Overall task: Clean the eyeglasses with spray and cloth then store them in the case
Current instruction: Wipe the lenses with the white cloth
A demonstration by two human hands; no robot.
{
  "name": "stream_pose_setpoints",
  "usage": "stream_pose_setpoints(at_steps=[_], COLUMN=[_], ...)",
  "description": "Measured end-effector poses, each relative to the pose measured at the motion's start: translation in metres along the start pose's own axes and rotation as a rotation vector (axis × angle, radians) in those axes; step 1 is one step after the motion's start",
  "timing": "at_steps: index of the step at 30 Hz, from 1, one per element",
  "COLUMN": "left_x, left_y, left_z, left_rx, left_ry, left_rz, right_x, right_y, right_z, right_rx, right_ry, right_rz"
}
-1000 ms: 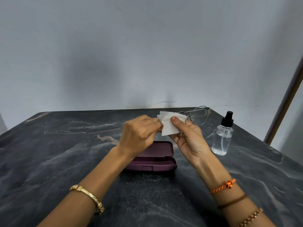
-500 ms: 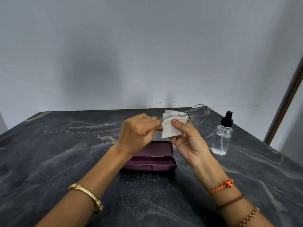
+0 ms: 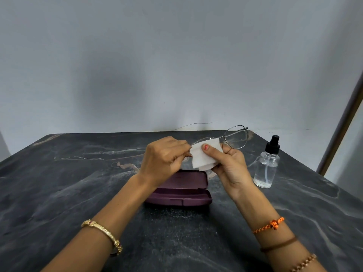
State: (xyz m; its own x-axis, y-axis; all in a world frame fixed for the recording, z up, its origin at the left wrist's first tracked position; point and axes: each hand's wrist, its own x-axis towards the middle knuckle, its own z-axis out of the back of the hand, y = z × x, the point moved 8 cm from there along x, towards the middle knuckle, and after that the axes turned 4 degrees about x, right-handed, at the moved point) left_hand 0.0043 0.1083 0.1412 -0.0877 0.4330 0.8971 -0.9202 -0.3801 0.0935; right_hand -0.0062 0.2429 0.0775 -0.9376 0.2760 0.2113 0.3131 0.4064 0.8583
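Thin metal-framed eyeglasses [image 3: 235, 139] are held up above the table between both hands. My left hand [image 3: 165, 156] pinches the frame's left end. My right hand [image 3: 228, 163] presses a folded white cloth [image 3: 202, 156] over the left lens, thumb on the cloth's front. The right lens is uncovered and sticks out to the upper right. Below the hands, a purple glasses case [image 3: 184, 190] lies on the dark marble table [image 3: 59, 183], partly hidden by my left wrist. A clear spray bottle [image 3: 266, 167] with a black nozzle stands upright to the right.
A plain grey wall rises behind the table's far edge. A thin wire [image 3: 191, 125] lies along that edge. A brown door frame [image 3: 341, 130] slants at the right. Bare tabletop spreads to the left and in front of the case.
The glasses have tilted, with the uncovered right lens rising a little. The cloth has slid along the covered lens under my right thumb. Case and bottle have not moved.
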Motion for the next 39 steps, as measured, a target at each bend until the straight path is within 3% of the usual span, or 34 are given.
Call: stream_pose_setpoints(at_steps=[6, 12, 19, 25, 32, 39], left_x=[0.002, 0.001, 0.002, 0.0, 0.001, 0.001], left_y=[-0.001, -0.005, -0.006, -0.007, -0.008, -0.002], left_z=[-0.002, -0.001, -0.002, -0.006, -0.005, -0.002], left_rx=[-0.017, -0.016, 0.011, 0.009, -0.007, -0.032], left_ry=[0.002, -0.013, 0.0, 0.028, 0.0, -0.018], left_rz=[0.008, -0.001, -0.016, -0.033, -0.007, 0.035], right_x=[-0.001, -0.003, -0.003, -0.003, -0.001, -0.002], right_y=[-0.006, -0.001, 0.0, -0.007, -0.003, -0.002], right_z=[-0.015, -0.02, -0.011, -0.006, -0.009, -0.016], right_rx=[0.304, 0.244, 0.055, 0.213, 0.147, 0.234], right_ry=[0.074, 0.126, -0.002, -0.07, 0.005, 0.083], right_rz=[-0.074, -0.01, 0.055, -0.021, -0.01, -0.001])
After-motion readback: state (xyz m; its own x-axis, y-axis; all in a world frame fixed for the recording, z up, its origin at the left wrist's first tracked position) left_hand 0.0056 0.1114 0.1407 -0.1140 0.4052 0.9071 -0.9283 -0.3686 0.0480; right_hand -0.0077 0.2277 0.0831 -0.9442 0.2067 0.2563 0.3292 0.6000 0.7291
